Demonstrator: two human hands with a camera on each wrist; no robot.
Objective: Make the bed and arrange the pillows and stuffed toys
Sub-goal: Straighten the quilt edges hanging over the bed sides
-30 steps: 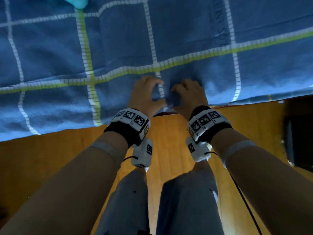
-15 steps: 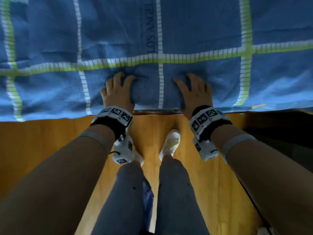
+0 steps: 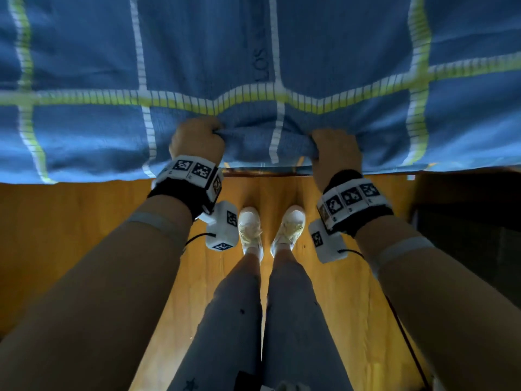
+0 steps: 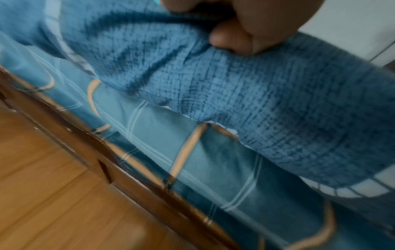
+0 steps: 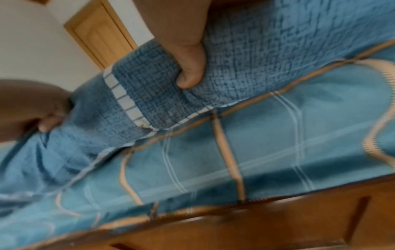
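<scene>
A blue blanket (image 3: 338, 46) with white and yellow-green grid stripes covers the bed across the top of the head view. My left hand (image 3: 196, 141) grips a bunched fold of its near edge, and my right hand (image 3: 334, 149) grips the same edge a forearm's length to the right. The stretch of blanket between the two fists is gathered and lifted a little. In the left wrist view the blanket (image 4: 267, 104) is clamped in my fist. In the right wrist view my thumb presses into the blanket (image 5: 267, 55). Under the edge lies a lighter blue patterned sheet (image 4: 192, 160) (image 5: 256, 143).
The brown wooden bed frame (image 3: 267, 173) (image 5: 256, 225) runs along the bed's near side. I stand on an orange wooden floor (image 3: 70, 235), my white shoes (image 3: 249, 228) close to the frame. A dark piece of furniture (image 3: 473, 221) stands at the right. A wooden door (image 5: 98, 32) shows behind.
My hands were close together on the blanket edge, then spread apart and lay flat on it. Now both have curled into fists around the edge and bunched it up.
</scene>
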